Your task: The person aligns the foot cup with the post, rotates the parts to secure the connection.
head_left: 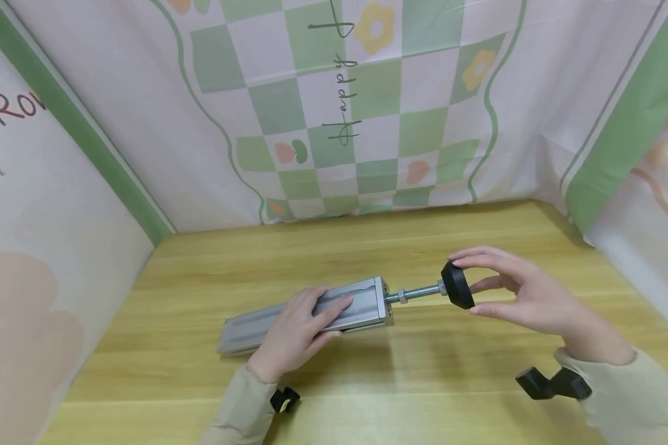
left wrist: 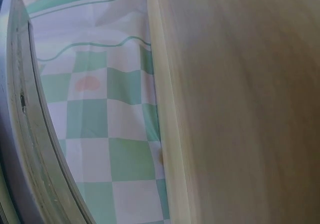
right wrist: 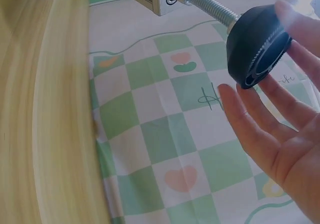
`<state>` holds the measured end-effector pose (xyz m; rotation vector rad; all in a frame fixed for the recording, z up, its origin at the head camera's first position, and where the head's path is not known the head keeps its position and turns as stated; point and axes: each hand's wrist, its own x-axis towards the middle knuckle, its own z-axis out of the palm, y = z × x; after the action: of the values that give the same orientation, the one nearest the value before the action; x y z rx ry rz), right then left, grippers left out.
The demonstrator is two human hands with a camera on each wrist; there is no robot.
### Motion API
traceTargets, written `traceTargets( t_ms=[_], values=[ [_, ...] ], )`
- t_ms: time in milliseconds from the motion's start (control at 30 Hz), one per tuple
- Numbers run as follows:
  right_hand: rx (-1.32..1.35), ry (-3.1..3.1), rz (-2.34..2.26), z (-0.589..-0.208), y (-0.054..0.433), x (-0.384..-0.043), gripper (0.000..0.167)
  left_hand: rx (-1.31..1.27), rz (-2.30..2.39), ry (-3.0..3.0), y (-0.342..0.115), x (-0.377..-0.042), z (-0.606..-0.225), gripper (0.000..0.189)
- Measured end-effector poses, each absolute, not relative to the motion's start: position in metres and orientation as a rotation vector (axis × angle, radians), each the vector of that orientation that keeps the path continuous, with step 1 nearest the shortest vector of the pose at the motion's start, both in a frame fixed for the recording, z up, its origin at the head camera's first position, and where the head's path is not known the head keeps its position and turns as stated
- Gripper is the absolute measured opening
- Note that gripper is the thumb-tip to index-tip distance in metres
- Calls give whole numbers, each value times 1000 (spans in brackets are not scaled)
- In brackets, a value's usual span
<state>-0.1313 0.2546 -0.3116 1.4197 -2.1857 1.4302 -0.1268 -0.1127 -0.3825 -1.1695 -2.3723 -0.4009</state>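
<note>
A long silver aluminium profile lies slantwise in front of me in the head view. My left hand grips it from above, fingers over its top and thumb along the near side. From its right end plate sticks out a threaded rod with a nut on it. At the rod's tip sits a black round levelling foot. My right hand pinches the foot's rim between thumb and fingers; the right wrist view shows the foot's ribbed, hollow underside. The left wrist view shows only the profile's side.
A wood-grain table lies beneath. Behind it hangs a green-and-white checked cloth, with further cloth walls at left and right. Black wrist cameras sit on the left sleeve and right sleeve.
</note>
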Motion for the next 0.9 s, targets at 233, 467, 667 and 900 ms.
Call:
traceTargets(
  t_ms=[233, 467, 667, 900],
  values=[
    [1293, -2260, 1440, -312, 251, -131, 68, -1165, -410, -2367, -113, -126, -383, 62],
    [1023, -2408, 1503, -316, 248, -130, 62, -1162, -401, -2362, -113, -125, -382, 48],
    [887, -2543, 1481, -314, 246, -129, 47, -1164, -400, -2356, -113, -124, -383, 52],
    [793, -2651, 1492, -312, 244, -128, 25, -1166, -404, -2353, -112, -124, -383, 52]
  ],
)
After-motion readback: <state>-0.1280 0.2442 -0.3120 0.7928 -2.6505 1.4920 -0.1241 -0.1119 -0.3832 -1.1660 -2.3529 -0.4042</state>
